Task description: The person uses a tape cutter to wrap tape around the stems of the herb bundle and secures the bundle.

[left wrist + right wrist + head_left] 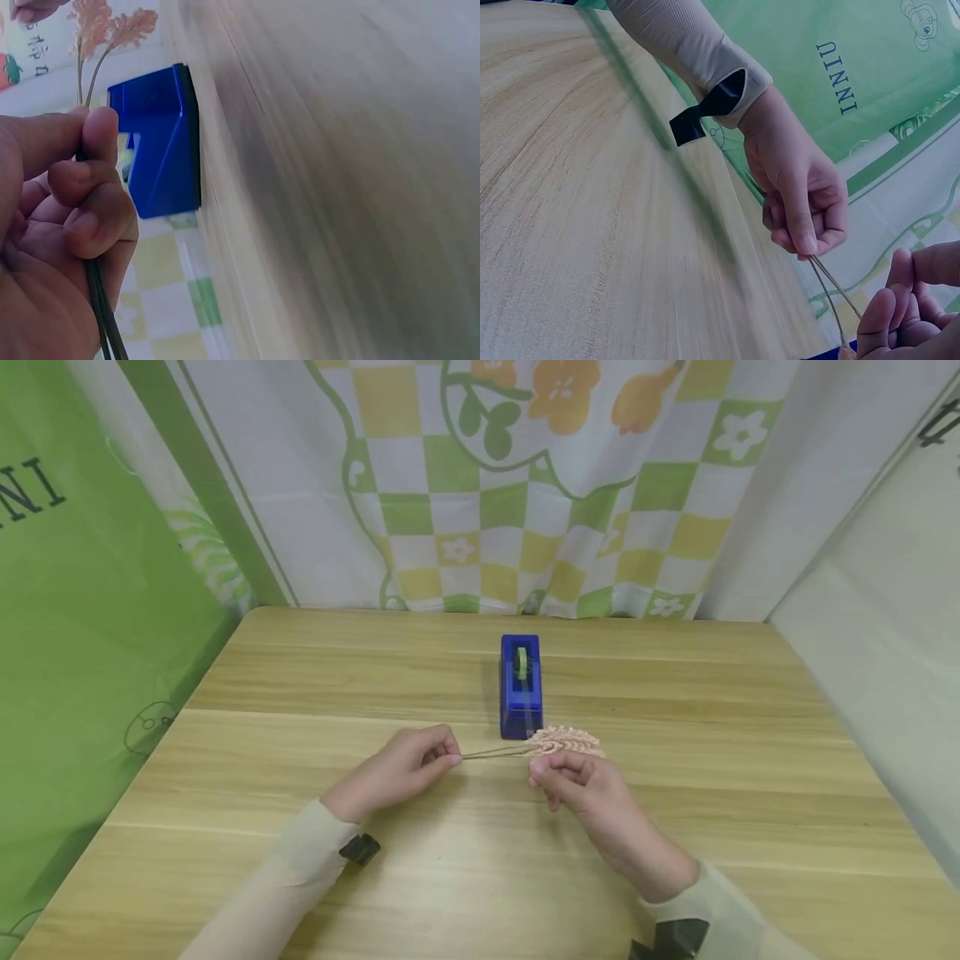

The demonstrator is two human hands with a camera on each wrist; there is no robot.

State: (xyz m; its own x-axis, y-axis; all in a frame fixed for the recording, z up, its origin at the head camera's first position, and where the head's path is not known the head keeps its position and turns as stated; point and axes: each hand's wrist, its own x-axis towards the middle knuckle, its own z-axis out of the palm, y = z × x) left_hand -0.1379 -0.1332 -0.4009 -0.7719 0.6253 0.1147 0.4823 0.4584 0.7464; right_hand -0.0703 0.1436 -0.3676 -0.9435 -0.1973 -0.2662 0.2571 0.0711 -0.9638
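Note:
My left hand (408,768) pinches the thin stems of peach-pink fluffy flowers (562,740) between thumb and forefinger. In the left wrist view, the dark lower stems (101,307) run down past the curled fingers. The flower heads point right in the head view, just in front of a blue tape dispenser (520,685). My right hand (592,797) is beside the blossoms, thumb and forefinger tips together. I cannot tell whether a thin thing is between those tips. In the right wrist view, the stems (829,289) stretch from the left hand past the right fingers (876,319).
The tape dispenser stands on a wood-grain table (697,710) and carries a small roll of tape (522,663). A checked floral curtain (510,518) hangs behind the far table edge. Green cloth (82,610) lines the left side, pale cloth (892,585) the right.

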